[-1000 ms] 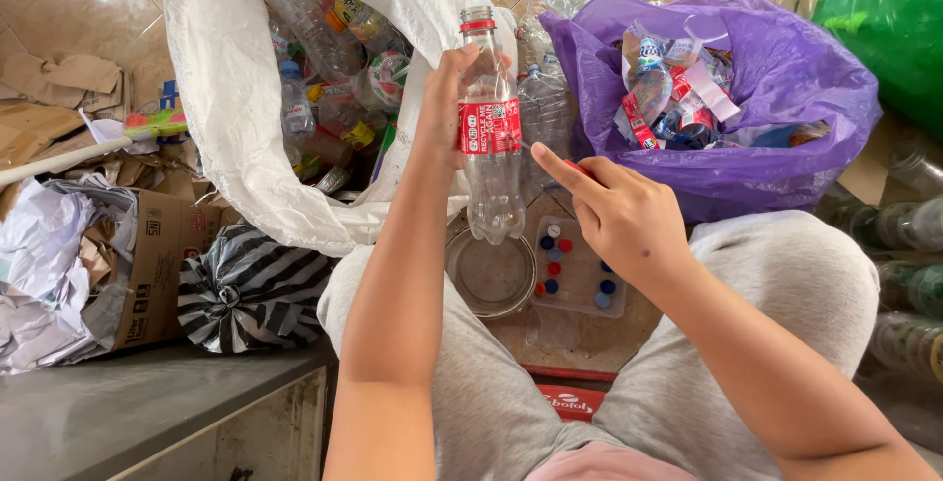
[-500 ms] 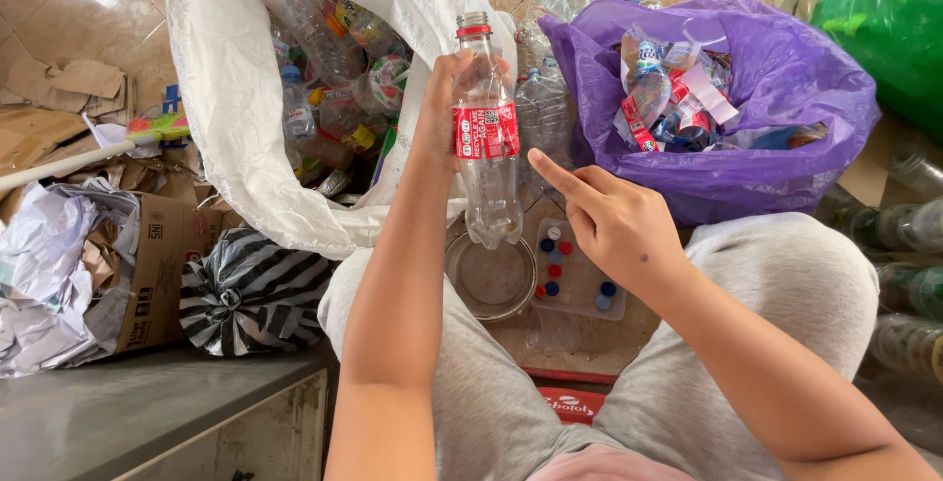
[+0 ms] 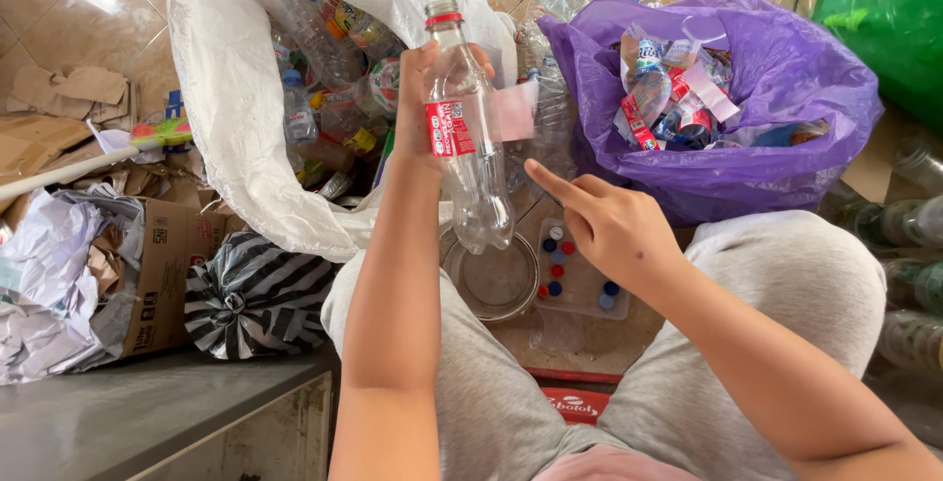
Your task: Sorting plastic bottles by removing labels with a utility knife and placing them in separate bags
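Tiled floor all around, tan and glossy, and it's crowded: a big white woven sack (image 3: 246, 147) gapes open at the top left, stuffed with crushed plastic bottles, while a crinkly purple bag (image 3: 786, 117) sits at the top right holding peeled labels and wrappers, with a green bag (image 3: 889, 19) just behind it. Now the left hand (image 3: 422, 98) has a clear plastic bottle (image 3: 467, 137) upright, fingers wrapped firmly round its upper body, thumb side pressing near the red label (image 3: 450, 127), a grip that looks set to steady it while the wrap comes away. See that pale flap sticking out on the bottle's right side? That seems to be the label's loose end, peeled clear. No cap on top, only the red ring round the neck. The right hand (image 3: 614, 230) hovers just beside the bottle's lower half, holding nothing, index finger stretched toward it and the other fingers loosely curled. Below, between the grey-trousered knees, a round clear tub (image 3: 491, 284) and a flat clear tray (image 3: 589, 280) dotted with red, blue and white caps rest on the floor. Off to the left, a striped black-and-white bag (image 3: 250, 294), a cardboard box (image 3: 167, 275) and crumpled paper lie beside a grey counter (image 3: 128, 412) edge.
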